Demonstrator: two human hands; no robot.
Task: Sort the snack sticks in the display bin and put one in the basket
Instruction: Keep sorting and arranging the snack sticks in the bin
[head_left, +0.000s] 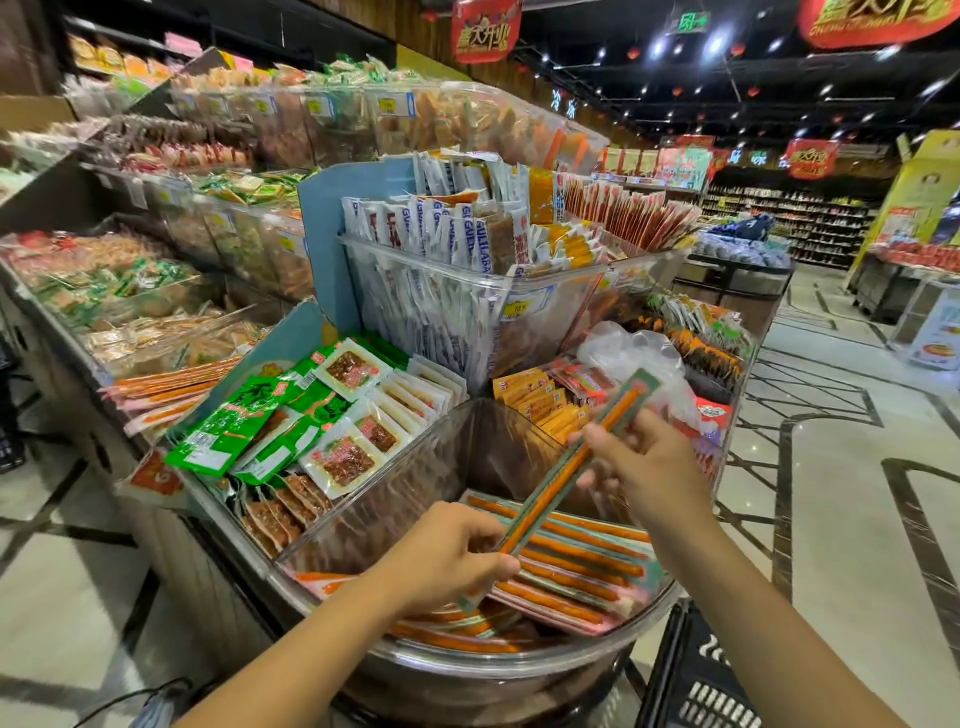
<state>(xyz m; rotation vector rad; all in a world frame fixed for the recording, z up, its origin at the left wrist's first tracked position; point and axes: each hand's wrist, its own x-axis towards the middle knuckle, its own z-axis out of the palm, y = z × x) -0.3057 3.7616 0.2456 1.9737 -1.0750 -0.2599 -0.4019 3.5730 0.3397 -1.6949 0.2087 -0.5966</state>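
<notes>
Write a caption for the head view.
Left hand and right hand hold one snack stick above the display bin.

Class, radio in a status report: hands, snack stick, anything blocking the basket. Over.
Left hand and right hand both grip one snack stick. Stick held over display bin. Basket below right, nothing blocking.

The long orange snack stick in a teal-edged clear wrapper (557, 488); pink-edged orange sticks (571, 597); bright green foil packets (228, 421); a black slotted plastic basket (696, 670).
</notes>
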